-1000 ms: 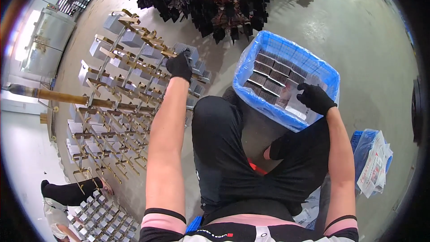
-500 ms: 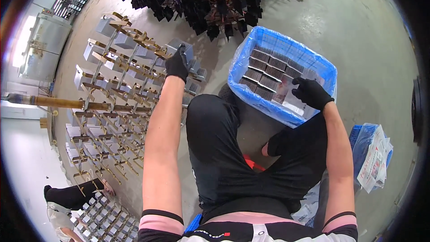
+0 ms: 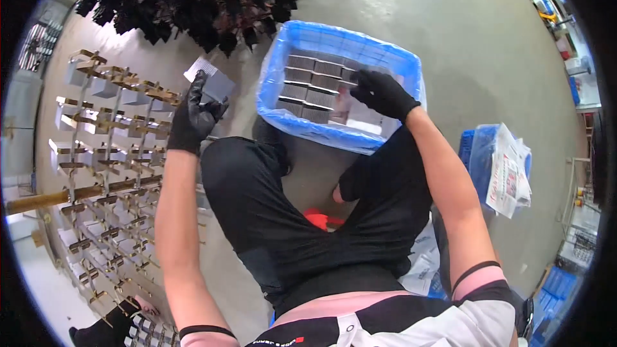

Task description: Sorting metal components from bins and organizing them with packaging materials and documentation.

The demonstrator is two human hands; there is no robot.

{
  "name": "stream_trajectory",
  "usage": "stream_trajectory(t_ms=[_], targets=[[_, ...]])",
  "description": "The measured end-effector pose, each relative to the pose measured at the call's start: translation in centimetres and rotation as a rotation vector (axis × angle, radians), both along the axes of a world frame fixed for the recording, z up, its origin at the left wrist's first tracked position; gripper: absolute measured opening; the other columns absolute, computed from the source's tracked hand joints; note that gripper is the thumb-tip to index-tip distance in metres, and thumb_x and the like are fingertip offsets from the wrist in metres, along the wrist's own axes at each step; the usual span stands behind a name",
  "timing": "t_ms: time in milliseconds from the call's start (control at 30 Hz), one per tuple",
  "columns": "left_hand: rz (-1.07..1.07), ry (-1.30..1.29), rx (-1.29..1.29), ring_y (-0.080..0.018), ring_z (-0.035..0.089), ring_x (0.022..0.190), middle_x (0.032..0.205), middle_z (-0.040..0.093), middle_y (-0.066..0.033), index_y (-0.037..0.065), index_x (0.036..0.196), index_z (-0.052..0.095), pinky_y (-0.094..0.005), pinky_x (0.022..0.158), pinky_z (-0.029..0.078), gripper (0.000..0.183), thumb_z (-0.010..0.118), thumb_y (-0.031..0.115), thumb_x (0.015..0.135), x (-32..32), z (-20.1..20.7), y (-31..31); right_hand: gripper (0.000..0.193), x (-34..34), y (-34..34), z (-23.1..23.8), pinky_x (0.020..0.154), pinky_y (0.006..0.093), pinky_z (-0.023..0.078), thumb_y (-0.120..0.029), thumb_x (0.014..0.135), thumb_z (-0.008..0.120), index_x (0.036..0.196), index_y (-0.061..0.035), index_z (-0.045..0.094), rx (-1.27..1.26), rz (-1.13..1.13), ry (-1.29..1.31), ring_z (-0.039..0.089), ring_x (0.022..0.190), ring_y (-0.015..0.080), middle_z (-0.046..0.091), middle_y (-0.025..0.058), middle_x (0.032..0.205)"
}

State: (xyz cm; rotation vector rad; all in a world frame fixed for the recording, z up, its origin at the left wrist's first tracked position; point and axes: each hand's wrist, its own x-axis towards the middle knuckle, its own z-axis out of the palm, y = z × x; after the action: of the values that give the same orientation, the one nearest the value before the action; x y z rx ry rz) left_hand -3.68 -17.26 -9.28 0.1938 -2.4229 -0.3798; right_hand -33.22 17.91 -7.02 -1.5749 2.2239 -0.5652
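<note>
Head view: silver finned metal block (image 3: 217,81) is now off the brass-coloured metal rack (image 3: 128,184), so that piece is freed. Black-gloved left hand (image 3: 195,115) clamps its near side, block projecting beyond fingertips, outside the blue plastic-lined crate's (image 3: 305,133) left edge. Black-gloved right hand (image 3: 384,93) hovers towards crate's right edge; cannot tell whether fingers meet.

open floor (image 3: 244,104) between finned block (image 3: 218,83) and blue crate (image 3: 347,42), knee (image 3: 225,162) as near obstacle

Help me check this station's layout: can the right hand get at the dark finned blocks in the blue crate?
Probably yes: the right hand appears to be over the open-topped blue crate, close beside the dark finned blocks, with nothing visible in between.
</note>
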Motion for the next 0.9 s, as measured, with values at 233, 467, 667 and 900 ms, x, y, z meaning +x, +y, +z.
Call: stream_trajectory(t_ms=[233, 467, 667, 900], targets=[[0.109, -0.204, 0.911, -0.0163, 0.061, 0.079, 0.093, 0.063, -0.0140, -0.004, 0.093, 0.058, -0.0337, 0.064, 0.053, 0.046, 0.083, 0.032, 0.077, -8.3, 11.9, 13.4, 0.051, 5.2, -3.9, 7.7, 0.076, 0.0290, 0.052, -0.028, 0.093, 0.067, 0.131, 0.0002, 0.048, -0.495, -0.176, -1.007, 0.061, 0.087, 0.0130, 0.063, 0.0067, 0.101], [-0.049, 0.103, 0.226, -0.0338, 0.059, 0.076, 0.077, 0.055, -0.0141, 0.002, 0.089, 0.052, -0.0415, 0.070, 0.049, 0.048, 0.083, 0.034, 0.071, -11.2, 9.4, 18.3, 0.055, 2.4, -4.5, 7.3, 0.079, 0.0286, 0.051, -0.021, 0.088, 0.072, 0.131, -0.0010, 0.045, -0.462, -0.277, -0.580, 0.059, 0.091, 0.0142, 0.062, 0.0058, 0.105], [0.003, -0.053, 0.184, -0.0335, 0.058, 0.075, 0.075, 0.052, -0.0128, 0.004, 0.089, 0.051, -0.0420, 0.066, 0.048, 0.046, 0.082, 0.035, 0.073, -9.5, 8.2, 14.8, 0.055, -6.1, -1.6, 0.0, 0.077, 0.0324, 0.052, -0.019, 0.078, 0.079, 0.123, -0.0051, 0.049, 0.013, -0.237, -0.213, 0.061, 0.088, 0.0227, 0.062, 0.0100, 0.103], [-0.031, -0.154, 0.260, -0.0297, 0.058, 0.078, 0.083, 0.057, -0.0148, 0.001, 0.090, 0.055, -0.0373, 0.072, 0.048, 0.037, 0.081, 0.024, 0.077, -10.1, 8.5, 14.2, 0.054, -10.6, 1.8, -15.8, 0.078, 0.0464, 0.051, -0.022, 0.070, 0.076, 0.117, -0.0077, 0.053, -0.021, 0.336, 0.276, 0.062, 0.087, 0.0389, 0.063, 0.0155, 0.097]])
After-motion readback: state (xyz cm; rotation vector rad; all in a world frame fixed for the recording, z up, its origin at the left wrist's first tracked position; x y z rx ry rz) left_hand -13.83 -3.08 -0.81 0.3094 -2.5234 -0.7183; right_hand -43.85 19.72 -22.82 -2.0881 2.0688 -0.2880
